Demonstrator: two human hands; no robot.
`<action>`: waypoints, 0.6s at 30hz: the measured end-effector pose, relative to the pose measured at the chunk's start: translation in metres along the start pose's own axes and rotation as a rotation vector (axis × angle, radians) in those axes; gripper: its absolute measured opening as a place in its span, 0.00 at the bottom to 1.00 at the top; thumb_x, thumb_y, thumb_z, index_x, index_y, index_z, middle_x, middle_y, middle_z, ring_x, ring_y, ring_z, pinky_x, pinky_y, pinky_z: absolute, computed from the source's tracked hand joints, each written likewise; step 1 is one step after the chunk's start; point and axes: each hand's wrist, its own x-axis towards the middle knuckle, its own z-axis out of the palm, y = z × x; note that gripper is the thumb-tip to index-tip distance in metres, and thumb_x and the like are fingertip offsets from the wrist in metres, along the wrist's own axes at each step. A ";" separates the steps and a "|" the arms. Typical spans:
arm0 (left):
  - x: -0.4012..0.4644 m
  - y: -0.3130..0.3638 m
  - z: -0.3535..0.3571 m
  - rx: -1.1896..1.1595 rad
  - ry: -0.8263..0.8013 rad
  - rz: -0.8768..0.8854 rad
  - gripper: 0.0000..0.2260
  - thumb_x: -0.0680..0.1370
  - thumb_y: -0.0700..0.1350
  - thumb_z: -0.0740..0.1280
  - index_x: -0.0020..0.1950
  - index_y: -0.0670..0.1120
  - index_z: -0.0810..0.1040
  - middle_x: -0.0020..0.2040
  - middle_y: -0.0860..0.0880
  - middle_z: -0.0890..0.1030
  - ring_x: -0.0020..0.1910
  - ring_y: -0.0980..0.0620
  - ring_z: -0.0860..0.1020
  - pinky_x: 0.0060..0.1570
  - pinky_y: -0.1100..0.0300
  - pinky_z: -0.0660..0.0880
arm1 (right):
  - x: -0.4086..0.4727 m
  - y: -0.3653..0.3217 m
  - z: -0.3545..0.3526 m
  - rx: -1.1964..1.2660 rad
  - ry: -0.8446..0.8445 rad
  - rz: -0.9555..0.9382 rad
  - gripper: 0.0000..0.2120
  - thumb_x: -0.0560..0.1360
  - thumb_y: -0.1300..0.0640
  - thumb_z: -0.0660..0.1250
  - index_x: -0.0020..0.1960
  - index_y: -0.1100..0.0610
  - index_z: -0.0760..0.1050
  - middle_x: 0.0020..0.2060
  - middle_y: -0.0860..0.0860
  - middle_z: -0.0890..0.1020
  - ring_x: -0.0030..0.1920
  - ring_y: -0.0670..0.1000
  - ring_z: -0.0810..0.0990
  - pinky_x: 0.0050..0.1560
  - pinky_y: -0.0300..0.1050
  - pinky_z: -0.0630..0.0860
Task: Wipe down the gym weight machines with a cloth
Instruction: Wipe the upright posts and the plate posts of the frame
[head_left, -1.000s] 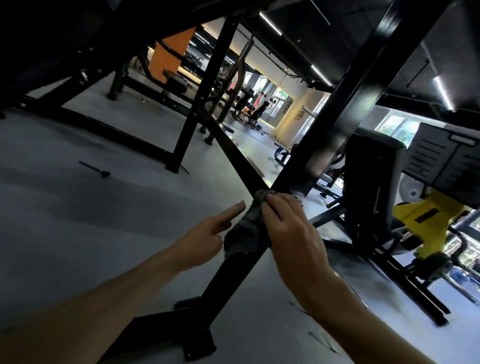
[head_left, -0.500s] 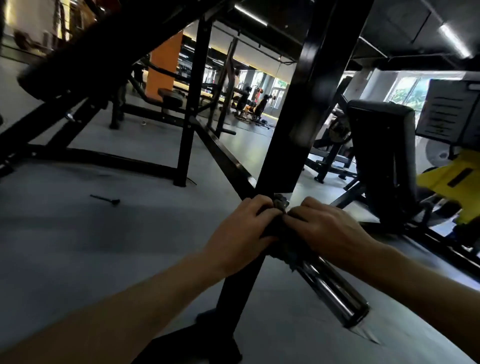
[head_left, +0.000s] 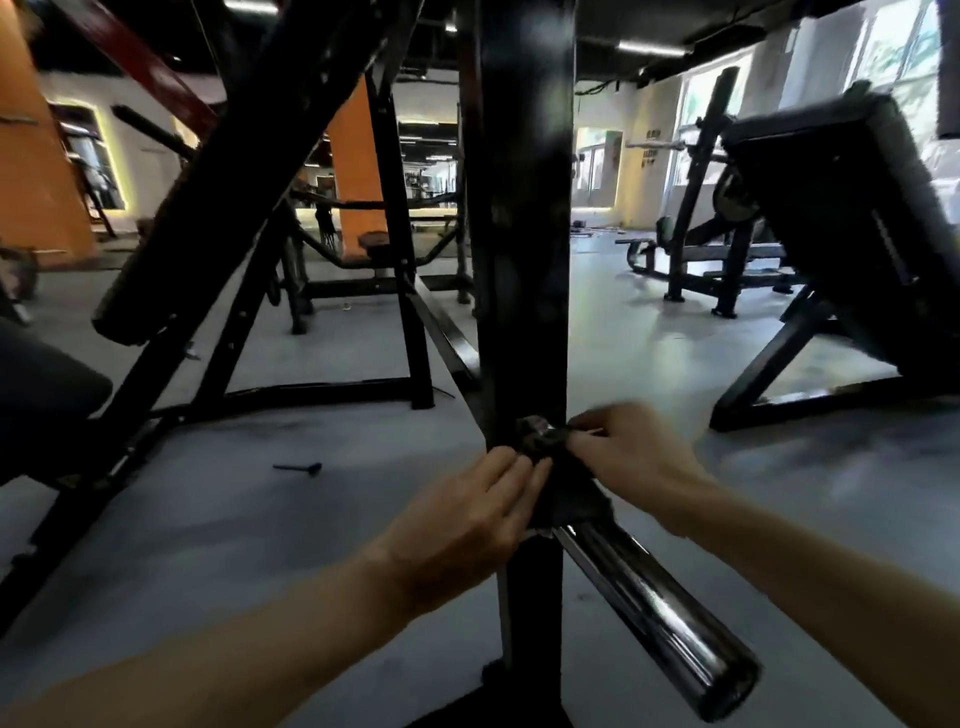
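A dark cloth (head_left: 569, 493) is wrapped over the base of a chrome peg (head_left: 660, 608) that sticks out toward me from a black upright post (head_left: 519, 234) of the weight machine. My left hand (head_left: 467, 525) grips the cloth from the left, fingers curled on it. My right hand (head_left: 634, 462) pinches the cloth's upper end from the right, close to where the peg meets the post. The peg's shiny free end points down to the lower right.
A slanted black frame and pad (head_left: 218, 218) rise on the left. A black padded bench machine (head_left: 852, 228) stands at the right, another bench (head_left: 701, 254) behind. A small black pin (head_left: 301, 468) lies on the grey floor (head_left: 208, 519).
My left hand went from pointing beside the post to gripping the cloth. Both hands now hold the cloth on the chrome peg, and my view has swung upright toward the post.
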 end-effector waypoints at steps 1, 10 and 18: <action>-0.001 -0.001 0.001 0.047 -0.024 0.045 0.20 0.86 0.32 0.44 0.71 0.32 0.71 0.62 0.35 0.80 0.59 0.40 0.80 0.61 0.51 0.79 | -0.004 0.000 0.002 -0.009 -0.091 0.024 0.10 0.77 0.58 0.66 0.46 0.64 0.83 0.41 0.61 0.84 0.38 0.53 0.82 0.36 0.42 0.72; 0.007 -0.024 0.004 0.160 0.060 0.236 0.16 0.82 0.31 0.64 0.69 0.30 0.71 0.61 0.35 0.81 0.59 0.41 0.81 0.69 0.49 0.74 | 0.018 -0.019 -0.020 0.266 -0.628 0.134 0.08 0.77 0.63 0.68 0.39 0.58 0.77 0.35 0.53 0.80 0.38 0.51 0.80 0.45 0.45 0.79; 0.006 -0.021 0.009 0.013 0.128 0.112 0.11 0.84 0.34 0.62 0.60 0.32 0.82 0.55 0.35 0.84 0.50 0.41 0.83 0.44 0.53 0.82 | 0.006 0.016 0.007 -0.102 -0.215 -0.140 0.16 0.80 0.49 0.67 0.42 0.60 0.80 0.33 0.53 0.81 0.34 0.51 0.78 0.34 0.43 0.72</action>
